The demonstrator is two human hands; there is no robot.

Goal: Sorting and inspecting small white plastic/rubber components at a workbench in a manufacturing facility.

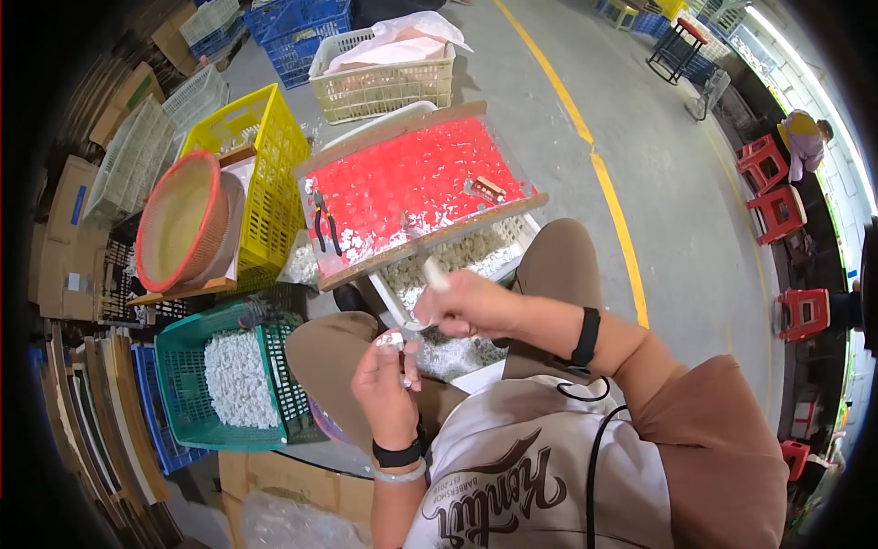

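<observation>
My left hand (384,384) is raised above my lap, its fingertips closed around a small white piece (391,339). Close beside it, my right hand (468,304) has curled fingers, and a pale white finger-like tip (435,274) sticks up from it; I cannot make out whether it is a covered finger or a held thing. Beyond both hands lies a red-topped board (402,183) with white scraps scattered over it. Pliers (324,224) with dark and yellow handles rest at its left side, and a small brown-and-white item (486,189) at its right.
Under the board is a white tray (391,300) holding white bits. To the left stand a green basket (174,403) of small white pieces, a yellow crate (285,174) and an orange round basket (218,215). A cream crate (384,96) sits behind; red stools (777,215) line the far right.
</observation>
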